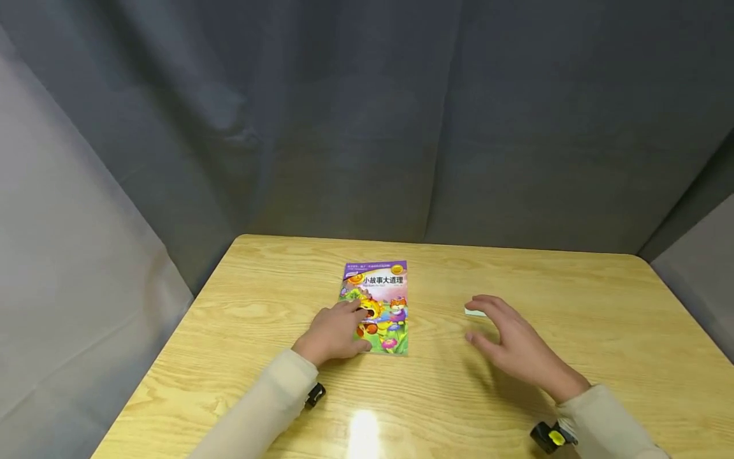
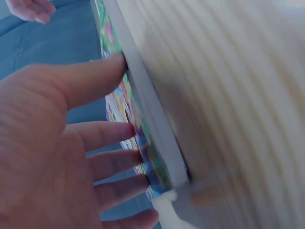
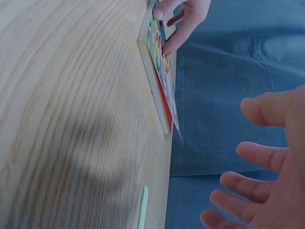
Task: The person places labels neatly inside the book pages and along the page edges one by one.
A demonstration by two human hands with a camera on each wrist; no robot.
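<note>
A picture book [image 1: 395, 290] with a purple top band and cartoon animals lies face up on the wooden table. My left hand [image 1: 337, 333] rests on the book's lower left part, fingers spread, with fingertips on the cover in the left wrist view. Seen from the right wrist, the book's front cover [image 3: 167, 86] stands a little off the pages at its far corner, showing red beneath. My right hand [image 1: 516, 344] hovers over the table with relaxed fingers and holds nothing. Partly behind its fingertips lies a small flat pale green piece [image 1: 473, 312], thin and straight-edged in the right wrist view.
The light wooden table [image 1: 258, 306] ends at a dark grey curtain [image 1: 355, 127] at the back. A pale grey cloth wall [image 1: 74, 242] hangs to the left. Each wrist carries a small black camera, such as the right wrist camera [image 1: 552, 437].
</note>
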